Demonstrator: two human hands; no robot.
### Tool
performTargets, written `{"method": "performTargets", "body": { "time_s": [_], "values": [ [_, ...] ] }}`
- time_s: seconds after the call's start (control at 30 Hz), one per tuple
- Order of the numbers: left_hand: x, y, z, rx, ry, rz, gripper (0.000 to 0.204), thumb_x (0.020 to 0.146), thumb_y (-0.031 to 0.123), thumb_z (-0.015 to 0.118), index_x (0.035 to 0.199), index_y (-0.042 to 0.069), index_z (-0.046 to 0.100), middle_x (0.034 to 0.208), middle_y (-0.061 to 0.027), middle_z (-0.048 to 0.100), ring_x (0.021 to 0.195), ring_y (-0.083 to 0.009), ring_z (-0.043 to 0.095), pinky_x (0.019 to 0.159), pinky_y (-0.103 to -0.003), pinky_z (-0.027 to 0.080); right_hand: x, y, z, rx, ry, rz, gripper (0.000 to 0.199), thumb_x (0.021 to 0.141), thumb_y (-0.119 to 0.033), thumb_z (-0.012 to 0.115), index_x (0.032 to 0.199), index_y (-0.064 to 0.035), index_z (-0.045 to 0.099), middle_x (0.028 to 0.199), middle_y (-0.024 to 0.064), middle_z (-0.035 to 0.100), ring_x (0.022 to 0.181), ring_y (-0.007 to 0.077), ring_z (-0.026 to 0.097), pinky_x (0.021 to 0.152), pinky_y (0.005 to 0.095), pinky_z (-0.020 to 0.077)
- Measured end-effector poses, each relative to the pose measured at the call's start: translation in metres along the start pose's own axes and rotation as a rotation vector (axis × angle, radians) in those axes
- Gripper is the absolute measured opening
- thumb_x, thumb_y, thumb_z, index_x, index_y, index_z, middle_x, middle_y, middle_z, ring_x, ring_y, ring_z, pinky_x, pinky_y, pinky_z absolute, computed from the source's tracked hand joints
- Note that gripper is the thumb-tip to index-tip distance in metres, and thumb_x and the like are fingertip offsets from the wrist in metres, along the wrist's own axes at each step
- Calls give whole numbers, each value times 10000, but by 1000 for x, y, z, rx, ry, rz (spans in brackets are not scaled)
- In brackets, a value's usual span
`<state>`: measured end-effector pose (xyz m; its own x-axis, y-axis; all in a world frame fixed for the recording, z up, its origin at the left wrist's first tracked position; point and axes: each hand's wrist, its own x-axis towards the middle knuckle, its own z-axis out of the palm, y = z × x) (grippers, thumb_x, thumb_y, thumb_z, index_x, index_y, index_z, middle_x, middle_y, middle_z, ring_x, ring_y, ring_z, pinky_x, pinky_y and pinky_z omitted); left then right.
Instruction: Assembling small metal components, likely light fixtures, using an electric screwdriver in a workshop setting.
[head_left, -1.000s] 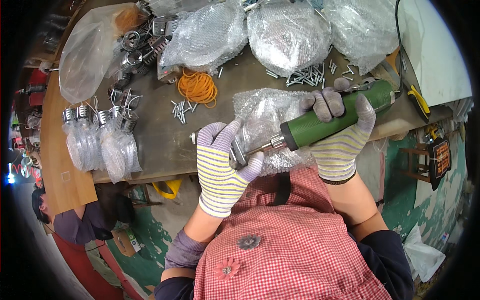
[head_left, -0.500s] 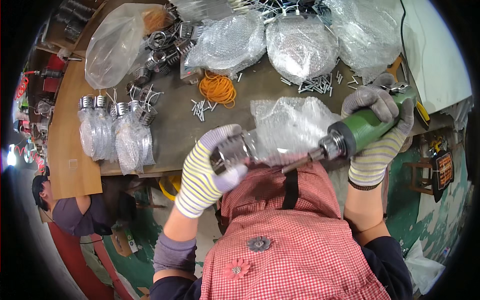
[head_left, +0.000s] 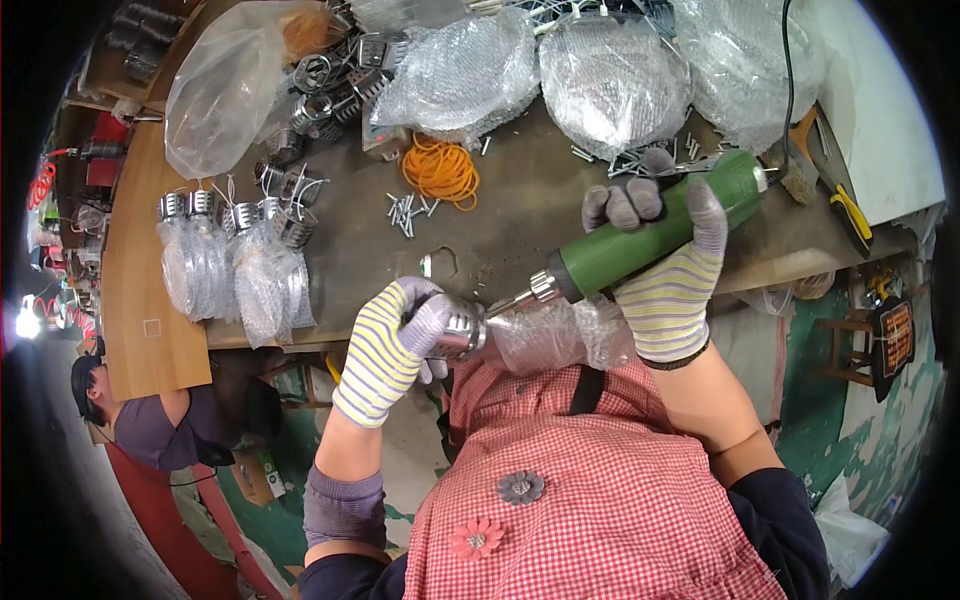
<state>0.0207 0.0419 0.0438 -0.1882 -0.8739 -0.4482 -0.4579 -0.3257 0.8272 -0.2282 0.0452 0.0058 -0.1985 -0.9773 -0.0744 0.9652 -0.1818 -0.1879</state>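
Note:
My left hand [head_left: 385, 345], in a striped grey glove, is wrapped round a slotted silver metal cap [head_left: 462, 328]. Attached to that cap, a bubble-wrapped piece [head_left: 540, 335] hangs over the bench's front edge. My gloved right hand [head_left: 665, 290] grips a green electric screwdriver [head_left: 635, 240], held slanting down to the left. Its thin bit meets the rim of the cap; the exact contact point is too small to make out. On the bench beyond my left hand lie a pile of small screws [head_left: 410, 213] and a bundle of orange rubber bands [head_left: 440, 172].
Large bubble-wrapped parcels [head_left: 615, 85] line the back. Finished-looking wrapped pieces with metal caps [head_left: 265, 285] lie at left, near loose caps [head_left: 315, 115]. Yellow-handled pliers [head_left: 852, 215] and a brush [head_left: 800, 180] rest at right. A black cord [head_left: 788, 80] runs to the screwdriver. Another person [head_left: 150, 430] is at far left.
The screwdriver has swung left and its bit has come to the cap. My left hand has turned the cap toward it, and the bubble-wrapped piece has dropped lower toward my apron.

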Motion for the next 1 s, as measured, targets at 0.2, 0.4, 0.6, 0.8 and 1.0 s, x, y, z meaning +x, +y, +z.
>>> {"method": "performTargets", "body": {
  "time_s": [0.2, 0.4, 0.6, 0.8, 1.0],
  "values": [
    [0, -28, -20, -479, -58, -191, 591, 910, 584, 577, 1074, 18, 622, 708, -97, 668, 457, -156, 602, 363, -231, 455, 1, -25, 23, 100, -74, -81, 431, 853, -380, 701, 1135, -88, 555, 726, -31, 469, 644, 140, 445, 907, 375, 414],
    [7, -24, -5, -787, 31, -344, 589, 930, 591, 527, 1144, 52, 626, 901, -103, 700, 618, -200, 677, 397, -236, 507, 15, -23, 24, 65, -198, -121, 445, 867, -372, 691, 1164, -62, 573, 729, -7, 459, 696, 157, 459, 958, 399, 410],
    [14, -16, -27, -633, -159, -398, 602, 931, 597, 522, 1189, 61, 611, 935, -87, 692, 681, -188, 661, 447, -228, 506, 24, 0, 1, 53, -124, -5, 456, 871, -363, 706, 1168, -46, 565, 749, 32, 513, 710, 185, 477, 968, 421, 412],
    [18, 15, -50, -182, -253, -407, 462, 969, 489, 541, 1073, 59, 675, 877, -46, 698, 719, -122, 641, 581, -241, 503, 24, 8, 0, 23, -116, 10, 452, 868, -351, 708, 1176, -58, 555, 745, 32, 502, 712, 187, 483, 973, 427, 404],
    [51, 10, -60, 839, 316, 794, 136, 851, 67, 681, 982, 35, 692, 855, -64, 642, 739, -190, 598, 692, -326, 498, 24, 0, -11, 77, 37, 31, 408, 861, -347, 674, 1141, -75, 556, 748, 13, 461, 699, 175, 455, 955, 411, 405]
  ]
}}
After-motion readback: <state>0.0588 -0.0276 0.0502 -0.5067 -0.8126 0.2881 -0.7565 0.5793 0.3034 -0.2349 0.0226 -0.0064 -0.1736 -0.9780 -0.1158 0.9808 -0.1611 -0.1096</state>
